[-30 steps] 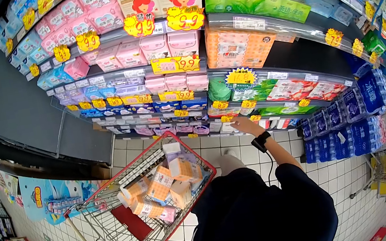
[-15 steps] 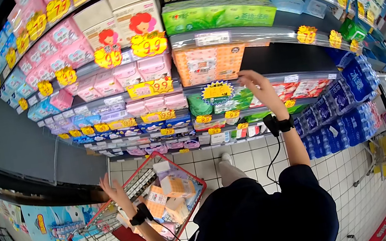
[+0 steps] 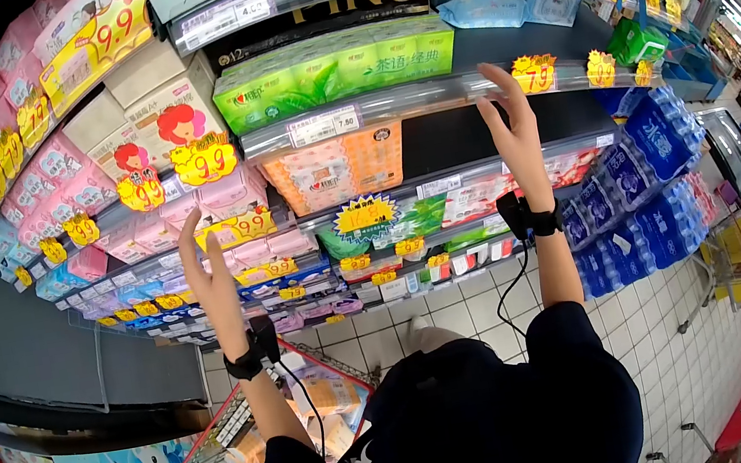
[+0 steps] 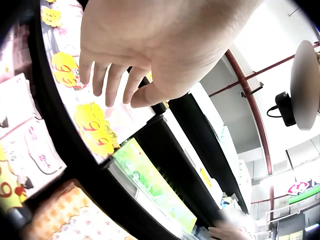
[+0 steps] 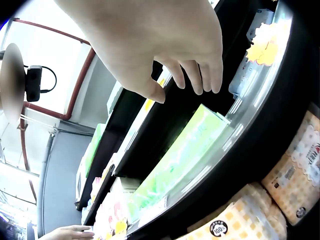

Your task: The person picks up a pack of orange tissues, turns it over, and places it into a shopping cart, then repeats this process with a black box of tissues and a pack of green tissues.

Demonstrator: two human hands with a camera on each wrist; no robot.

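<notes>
Both hands are raised in front of a stocked shelf, holding nothing. My left hand [image 3: 217, 290] is in front of the pink packs and yellow price tags, fingers extended. Over on the right, my right hand [image 3: 517, 135] reaches up, its fingertips near the edge of the shelf [image 3: 426, 95]. Between the hands in the head view lie a long green tissue pack [image 3: 336, 72] on that shelf and an orange checked tissue pack [image 3: 337, 174] one level below. In the right wrist view the loosely bent fingers [image 5: 191, 75] hang near the green pack's end.
A shopping cart [image 3: 226, 419] with orange packs in it stands at the lower left. Shrink-wrapped blue bottle packs [image 3: 640, 189] are stacked on the floor at the right. Boxes with a red-haired figure [image 3: 178, 116] stand left of the green pack.
The left hand has left the cart handle and come up to the shelf. My right hand has risen from the lower shelves towards the green pack's level. The head view has shifted closer to the shelf.
</notes>
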